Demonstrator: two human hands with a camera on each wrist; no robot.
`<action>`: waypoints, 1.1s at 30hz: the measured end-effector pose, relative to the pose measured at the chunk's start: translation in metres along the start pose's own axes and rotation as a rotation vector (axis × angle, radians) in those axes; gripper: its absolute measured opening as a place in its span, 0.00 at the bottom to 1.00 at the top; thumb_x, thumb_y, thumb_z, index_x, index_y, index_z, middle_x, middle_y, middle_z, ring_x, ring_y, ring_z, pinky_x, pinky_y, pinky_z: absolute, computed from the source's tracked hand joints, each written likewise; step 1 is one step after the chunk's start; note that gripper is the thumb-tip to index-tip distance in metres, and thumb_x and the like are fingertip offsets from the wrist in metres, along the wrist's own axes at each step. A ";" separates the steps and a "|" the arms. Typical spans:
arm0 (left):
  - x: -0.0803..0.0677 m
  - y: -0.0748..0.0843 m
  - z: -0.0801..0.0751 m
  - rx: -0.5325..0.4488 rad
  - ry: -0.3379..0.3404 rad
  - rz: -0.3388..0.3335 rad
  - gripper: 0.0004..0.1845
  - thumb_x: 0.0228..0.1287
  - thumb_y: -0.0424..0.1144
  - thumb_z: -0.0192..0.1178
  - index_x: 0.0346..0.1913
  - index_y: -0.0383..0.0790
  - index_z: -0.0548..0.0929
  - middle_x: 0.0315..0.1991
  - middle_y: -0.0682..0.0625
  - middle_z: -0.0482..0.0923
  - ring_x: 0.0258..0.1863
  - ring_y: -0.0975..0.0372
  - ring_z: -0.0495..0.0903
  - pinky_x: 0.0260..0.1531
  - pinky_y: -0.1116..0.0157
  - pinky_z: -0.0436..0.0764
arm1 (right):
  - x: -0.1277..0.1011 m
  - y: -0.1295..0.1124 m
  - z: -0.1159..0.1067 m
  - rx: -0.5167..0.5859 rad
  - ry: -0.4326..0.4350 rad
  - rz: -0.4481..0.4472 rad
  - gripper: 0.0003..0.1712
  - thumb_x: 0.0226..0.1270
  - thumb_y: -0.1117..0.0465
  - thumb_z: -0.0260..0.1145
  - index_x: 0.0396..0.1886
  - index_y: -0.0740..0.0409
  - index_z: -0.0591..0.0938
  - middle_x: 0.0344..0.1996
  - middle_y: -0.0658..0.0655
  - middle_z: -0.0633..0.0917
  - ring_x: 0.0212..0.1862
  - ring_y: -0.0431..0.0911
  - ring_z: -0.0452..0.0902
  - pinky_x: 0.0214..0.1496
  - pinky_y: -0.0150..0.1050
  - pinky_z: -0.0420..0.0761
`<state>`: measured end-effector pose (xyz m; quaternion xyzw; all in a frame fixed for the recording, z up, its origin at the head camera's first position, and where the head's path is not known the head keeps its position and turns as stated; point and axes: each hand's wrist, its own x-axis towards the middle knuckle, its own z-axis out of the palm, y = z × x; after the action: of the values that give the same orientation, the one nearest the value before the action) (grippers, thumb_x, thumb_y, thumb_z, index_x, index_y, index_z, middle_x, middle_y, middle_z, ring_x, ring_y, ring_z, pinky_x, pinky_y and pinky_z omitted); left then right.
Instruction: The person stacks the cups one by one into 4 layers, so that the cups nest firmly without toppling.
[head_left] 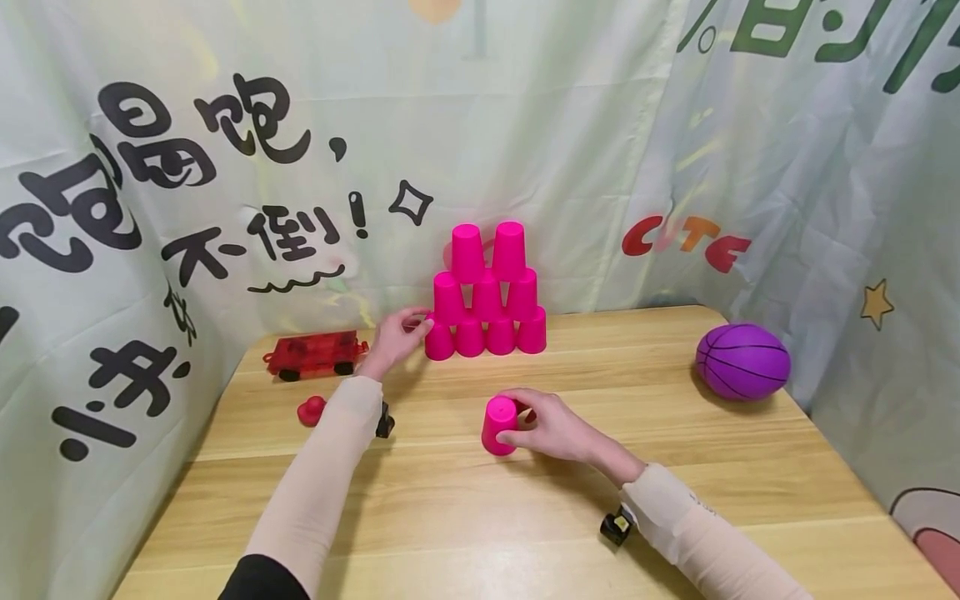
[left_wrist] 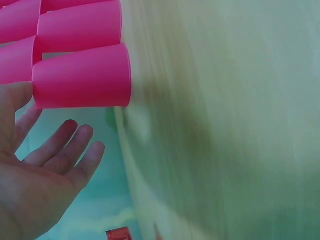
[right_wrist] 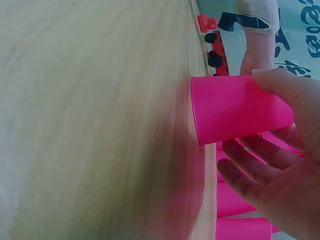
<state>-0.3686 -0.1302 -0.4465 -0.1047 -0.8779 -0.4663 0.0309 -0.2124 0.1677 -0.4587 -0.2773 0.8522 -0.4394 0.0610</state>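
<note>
A pyramid of upside-down pink cups (head_left: 487,298) stands at the back of the table, with several in the bottom row, three above and two on top. My left hand (head_left: 397,340) is at its left end, thumb and index fingertips at the upper part of the leftmost bottom cup (left_wrist: 82,77); the other fingers are loosely spread. Nearer to me, my right hand (head_left: 553,427) holds a single pink cup (head_left: 500,427) between thumb and fingers. This cup is upright with its mouth down; whether its rim touches the table I cannot tell.
Left of the pyramid is a red toy car (head_left: 311,356) with black wheels, and a small red rounded object (head_left: 311,411) lies before it. A purple ball (head_left: 742,362) sits at the table's right. Printed cloth (head_left: 570,150) hangs behind the wooden table (head_left: 450,525).
</note>
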 end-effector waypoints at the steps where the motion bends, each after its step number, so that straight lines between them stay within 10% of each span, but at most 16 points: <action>1: 0.000 0.000 0.000 -0.008 0.003 -0.003 0.24 0.76 0.45 0.63 0.69 0.40 0.81 0.60 0.34 0.85 0.60 0.44 0.84 0.61 0.47 0.83 | 0.000 0.000 0.000 0.001 0.001 -0.002 0.29 0.65 0.56 0.79 0.64 0.56 0.81 0.51 0.52 0.88 0.50 0.47 0.84 0.55 0.52 0.89; 11: 0.001 -0.003 0.004 -0.018 -0.001 -0.045 0.24 0.78 0.48 0.62 0.71 0.43 0.79 0.62 0.35 0.84 0.62 0.45 0.83 0.62 0.48 0.84 | 0.010 -0.013 -0.014 -0.081 0.057 -0.001 0.29 0.63 0.53 0.80 0.62 0.54 0.82 0.48 0.48 0.88 0.49 0.45 0.81 0.55 0.52 0.87; 33: -0.005 0.004 0.005 -0.024 0.004 -0.067 0.25 0.78 0.49 0.61 0.72 0.45 0.78 0.61 0.36 0.84 0.61 0.45 0.83 0.60 0.47 0.84 | 0.098 -0.107 -0.132 -0.129 0.354 -0.062 0.32 0.65 0.53 0.77 0.67 0.54 0.79 0.53 0.55 0.86 0.49 0.52 0.84 0.52 0.47 0.85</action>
<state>-0.3631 -0.1253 -0.4468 -0.0747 -0.8752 -0.4777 0.0157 -0.2953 0.1610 -0.2810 -0.2252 0.8671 -0.4275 -0.1212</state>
